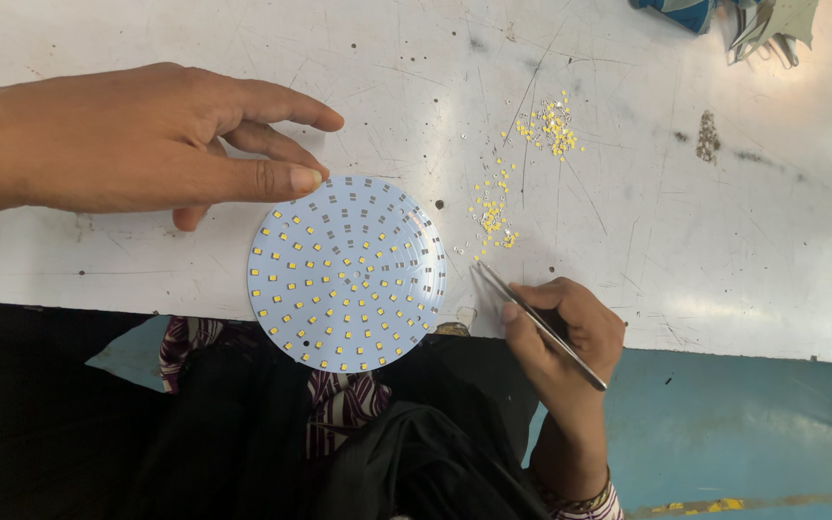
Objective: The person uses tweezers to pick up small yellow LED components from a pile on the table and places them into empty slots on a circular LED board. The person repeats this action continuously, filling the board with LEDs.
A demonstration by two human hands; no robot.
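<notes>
A round white circuit board lies at the near edge of the table, partly overhanging it, with many small yellow chips set in rings. My left hand rests on the table at the board's upper left, fingers spread, the thumb tip touching the board's rim. My right hand holds metal tweezers just right of the board, their tips pointing up-left toward the loose yellow chips scattered on the table.
A white scratched table carries a second cluster of yellow chips farther back. Dark debris lies at right, blue packaging and foil scraps at the top edge. My dark clothing fills the foreground.
</notes>
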